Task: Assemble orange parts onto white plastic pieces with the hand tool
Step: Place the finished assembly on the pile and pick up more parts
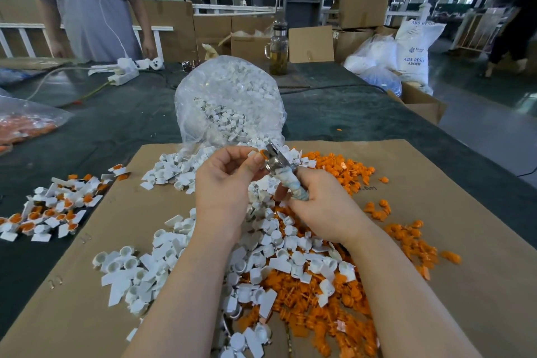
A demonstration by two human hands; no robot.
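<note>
Right hand [315, 206] grips hand tool [286, 177]; left hand [226, 180] pinches orange part [263, 154].

Tape-wrapped hand tool [286, 176], seemingly against orange part [263, 154]

Two hands are seen: the left hand [225, 176] and the right hand [316, 206]. One hand tool [280, 171] is held. One cardboard sheet [436, 212] is laid on the counter [130, 113]. Two clear bags are counted: the bag of white pieces [229, 102] at twelve o'clock and the bag of orange parts [26, 122] at ten o'clock. One glass bottle [279, 48] is seen. The loose pieces are too many to be counted.
</note>
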